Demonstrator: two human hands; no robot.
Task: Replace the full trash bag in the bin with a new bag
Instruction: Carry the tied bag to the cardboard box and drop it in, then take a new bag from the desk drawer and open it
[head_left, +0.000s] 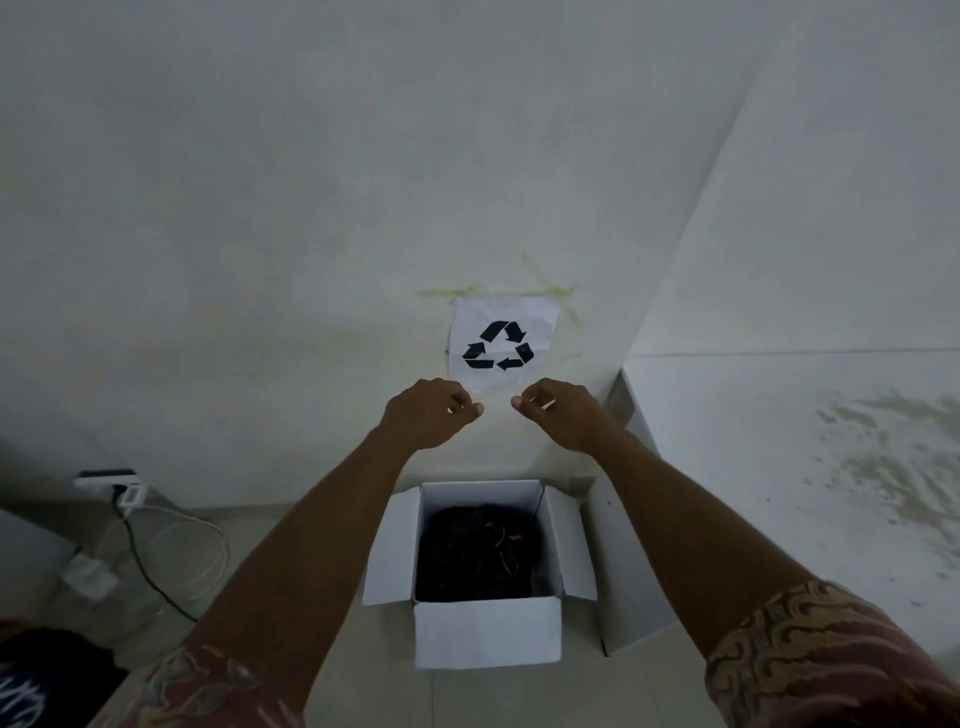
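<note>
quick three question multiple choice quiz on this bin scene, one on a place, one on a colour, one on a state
1. Where is the recycling sign?
A on the wall above the box
B on the floor
C on the box front

2. What colour is the box?
A brown
B white
C blue

3. How are the box's top flaps?
A taped shut
B torn off
C folded open

Answers:
1 A, the sheet is stuck to the wall over the box.
2 B, its sides are plain white.
3 C, the flaps spread outward, showing the black bag inside.
</note>
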